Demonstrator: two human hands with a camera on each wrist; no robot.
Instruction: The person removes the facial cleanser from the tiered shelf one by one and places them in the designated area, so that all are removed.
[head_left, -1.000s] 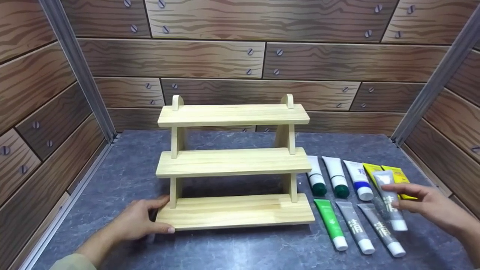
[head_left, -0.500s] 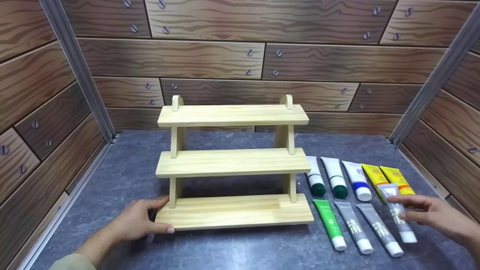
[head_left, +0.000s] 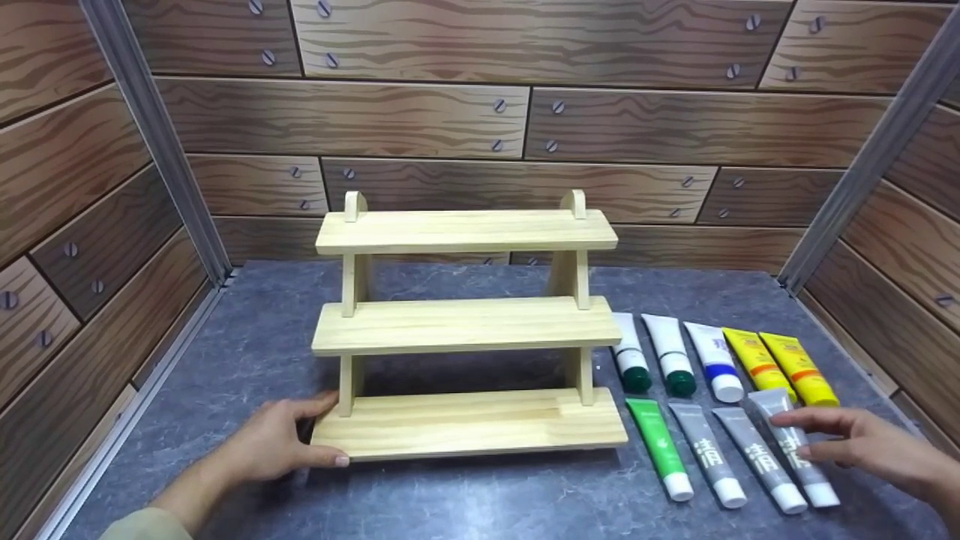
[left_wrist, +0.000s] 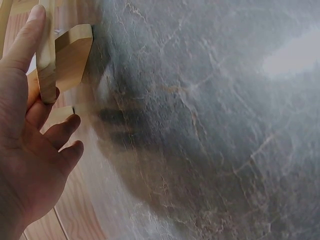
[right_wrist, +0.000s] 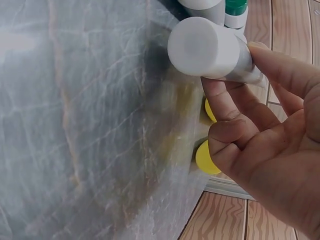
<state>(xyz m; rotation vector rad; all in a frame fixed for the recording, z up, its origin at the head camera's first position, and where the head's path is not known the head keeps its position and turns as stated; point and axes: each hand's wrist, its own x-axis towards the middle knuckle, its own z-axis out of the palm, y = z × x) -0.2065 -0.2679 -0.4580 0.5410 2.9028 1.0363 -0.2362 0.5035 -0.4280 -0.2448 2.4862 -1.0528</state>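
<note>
A three-tier wooden display shelf (head_left: 469,424) stands in the middle of the table. My left hand (head_left: 274,442) grips the left end of its bottom board, with the thumb at the front edge; the left wrist view shows the board (left_wrist: 47,55) between thumb and fingers. On the right, my right hand (head_left: 874,450) pinches a grey tube with a white cap (head_left: 795,442) between thumb and fingers. This tube lies slanted at the right end of the front row, close beside another grey tube (head_left: 757,457). The right wrist view shows its white cap (right_wrist: 195,47) toward the camera.
The front row also has a green tube (head_left: 660,446) and a further grey tube (head_left: 707,454). Behind lie white tubes with green caps (head_left: 667,352), a white tube with a blue band (head_left: 716,360) and yellow tubes (head_left: 799,367). Wood-patterned walls (head_left: 435,120) enclose the table.
My right hand has brought the grey tube down and toward me, from over the yellow tubes to the end of the front row. My left hand stays on the shelf.
</note>
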